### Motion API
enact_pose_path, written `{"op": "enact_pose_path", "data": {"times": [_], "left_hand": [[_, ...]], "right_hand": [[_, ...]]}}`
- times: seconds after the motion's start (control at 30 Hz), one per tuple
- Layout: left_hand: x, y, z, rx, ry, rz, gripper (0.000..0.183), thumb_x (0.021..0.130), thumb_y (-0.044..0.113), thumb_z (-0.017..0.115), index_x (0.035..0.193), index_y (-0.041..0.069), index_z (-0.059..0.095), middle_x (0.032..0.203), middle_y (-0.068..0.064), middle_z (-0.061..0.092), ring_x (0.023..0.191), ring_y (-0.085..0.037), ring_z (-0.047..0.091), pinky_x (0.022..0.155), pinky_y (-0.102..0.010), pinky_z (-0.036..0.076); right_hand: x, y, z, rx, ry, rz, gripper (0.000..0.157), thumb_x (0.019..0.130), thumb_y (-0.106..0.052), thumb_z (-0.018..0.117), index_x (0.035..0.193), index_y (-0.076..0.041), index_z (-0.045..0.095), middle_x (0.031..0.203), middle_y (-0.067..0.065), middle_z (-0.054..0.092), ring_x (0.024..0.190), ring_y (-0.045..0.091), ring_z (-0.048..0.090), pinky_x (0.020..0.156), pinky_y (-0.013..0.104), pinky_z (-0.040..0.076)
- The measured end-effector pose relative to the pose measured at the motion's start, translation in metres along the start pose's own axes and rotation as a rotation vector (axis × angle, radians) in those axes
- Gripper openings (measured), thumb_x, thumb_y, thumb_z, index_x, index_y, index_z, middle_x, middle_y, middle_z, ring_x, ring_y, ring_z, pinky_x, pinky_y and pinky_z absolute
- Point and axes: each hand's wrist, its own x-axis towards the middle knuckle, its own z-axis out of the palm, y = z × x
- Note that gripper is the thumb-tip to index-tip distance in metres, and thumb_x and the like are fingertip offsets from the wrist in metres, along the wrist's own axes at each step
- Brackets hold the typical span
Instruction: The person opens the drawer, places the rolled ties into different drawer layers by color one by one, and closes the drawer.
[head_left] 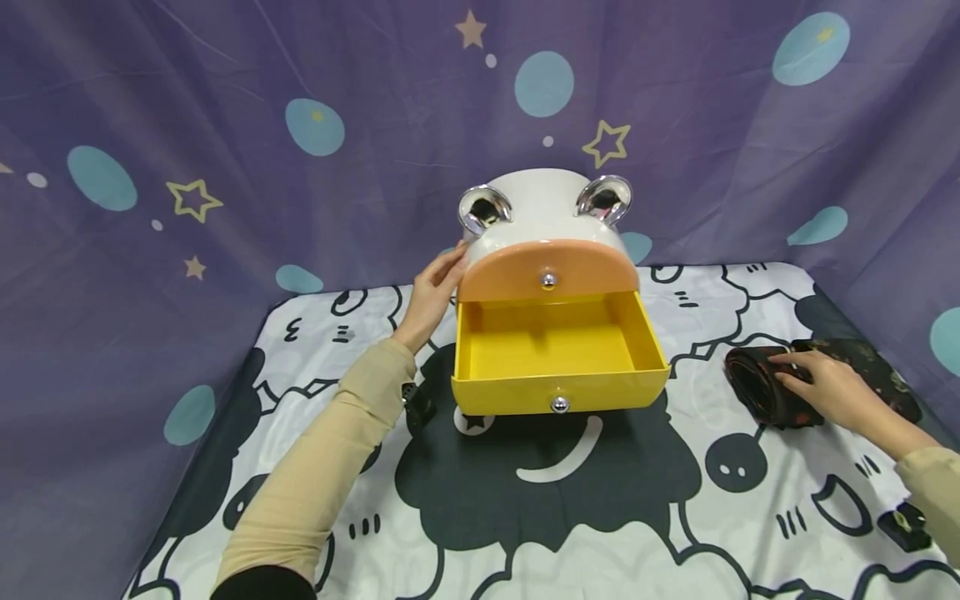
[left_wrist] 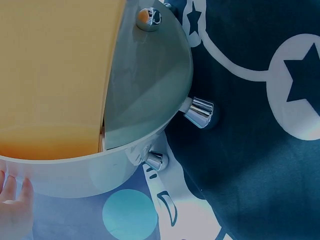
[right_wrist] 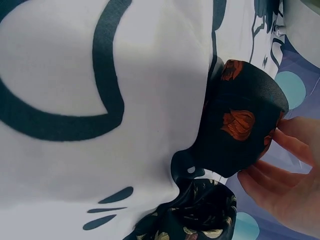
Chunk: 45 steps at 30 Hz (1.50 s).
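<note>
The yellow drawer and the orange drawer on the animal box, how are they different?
The yellow drawer is pulled out, so you can see inside it; the orange drawer above is pushed in. The yellow drawer has a low, wide front, while the orange drawer has a rounded, arched front. The left hand rests on the box beside the orange drawer and touches neither. Both have a small shiny silver knob in the middle.

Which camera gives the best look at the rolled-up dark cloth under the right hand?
The right wrist view: the rolled dark cloth fills the frame, its orange print clear, fingertips on its end. The head view shows it small, half covered by the right hand. The left wrist view misses it.
</note>
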Motion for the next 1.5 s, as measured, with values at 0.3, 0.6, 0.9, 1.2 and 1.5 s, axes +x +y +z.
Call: {"op": "enact_pose_path", "data": {"times": [0.3,0.6,0.9,1.2,1.5], "left_hand": [[0.010,-0.018,-0.002,-0.001,0.018,0.024,0.042,0.091,0.028,0.051,0.129,0.010,0.047,0.137,0.001,0.039,0.128,-0.009,0.029,0.104,-0.019,0.028],[0.009,-0.019,-0.002,-0.005,0.017,0.037,0.043,0.090,0.028,0.051,0.129,0.009,0.047,0.137,0.001,0.039,0.128,-0.009,0.029,0.104,-0.020,0.027],[0.010,-0.019,-0.003,-0.025,0.012,0.032,0.041,0.091,0.025,0.050,0.129,0.009,0.046,0.138,0.002,0.038,0.129,-0.008,0.028,0.104,-0.019,0.027],[0.000,0.003,0.001,-0.026,0.009,0.020,0.041,0.092,0.015,0.047,0.129,-0.001,0.043,0.139,-0.008,0.035,0.129,-0.017,0.028,0.104,-0.022,0.028],[0.008,-0.014,-0.002,-0.025,0.002,0.010,0.041,0.092,0.022,0.049,0.130,0.007,0.045,0.139,-0.002,0.037,0.129,-0.012,0.027,0.105,-0.020,0.027]], "right_hand": [[0.003,0.005,0.001,0.044,-0.124,0.036,0.043,0.089,-0.023,0.054,0.117,0.008,0.049,0.110,0.039,0.046,0.095,0.054,0.046,0.068,0.060,0.041],[0.007,0.010,0.008,0.109,-0.150,0.000,0.044,0.087,-0.019,0.057,0.120,0.009,0.046,0.096,0.034,0.055,0.082,0.041,0.055,0.061,0.046,0.046],[0.008,0.015,0.011,0.141,-0.130,-0.034,0.045,0.085,-0.018,0.060,0.119,0.007,0.046,0.098,0.035,0.053,0.083,0.044,0.054,0.062,0.049,0.046],[0.007,0.017,0.012,0.171,-0.129,-0.039,0.044,0.084,-0.016,0.061,0.118,0.007,0.047,0.097,0.032,0.054,0.087,0.045,0.053,0.064,0.051,0.046],[0.006,0.013,0.015,0.110,-0.096,-0.061,0.042,0.085,-0.017,0.060,0.116,0.007,0.046,0.097,0.035,0.052,0.082,0.043,0.053,0.061,0.050,0.045]]}}
